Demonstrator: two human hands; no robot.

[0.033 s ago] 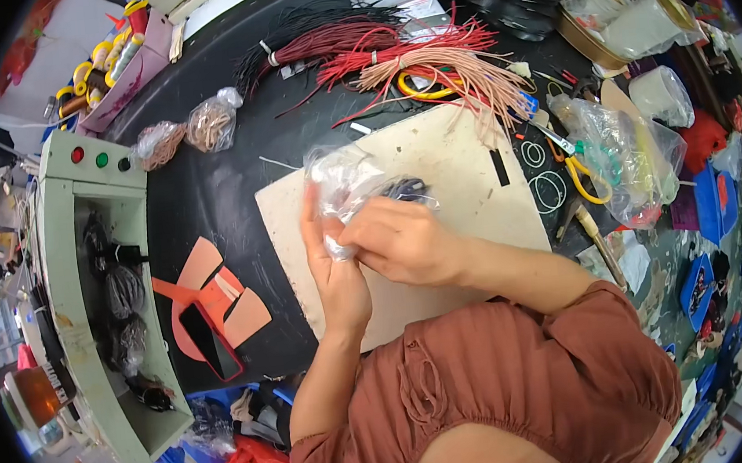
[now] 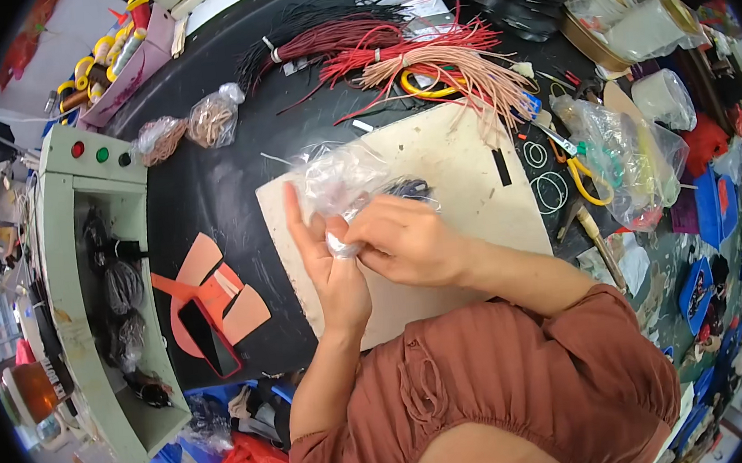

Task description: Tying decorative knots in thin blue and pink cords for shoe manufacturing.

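Observation:
A clear, crinkled plastic bag (image 2: 339,174) is held above the pale board (image 2: 471,262). My left hand (image 2: 337,274) grips the bag's near edge by the thumb, while its index finger points up and away along the left side. A shiny whitish patch covers the thumb; whether it is bag film or a wrap I cannot tell. My right hand (image 2: 407,239) is closed in a pinch on the same bag, its fingertips close to the left thumb. Behind the right knuckles shows a dark coiled bundle (image 2: 411,190), partly hidden, with clear film around it.
Bundles of red and pink cords (image 2: 435,58) lie beyond the board. Yellow-handled scissors (image 2: 589,181) and a hammer (image 2: 600,242) are at the right. Leather pieces (image 2: 246,317) and a phone (image 2: 210,338) lie left, beside a green metal cabinet (image 2: 79,222).
The left index finger has straightened and moved off the bag to the left. The bag's upper part has spread out and sunk slightly. My right hand has barely moved.

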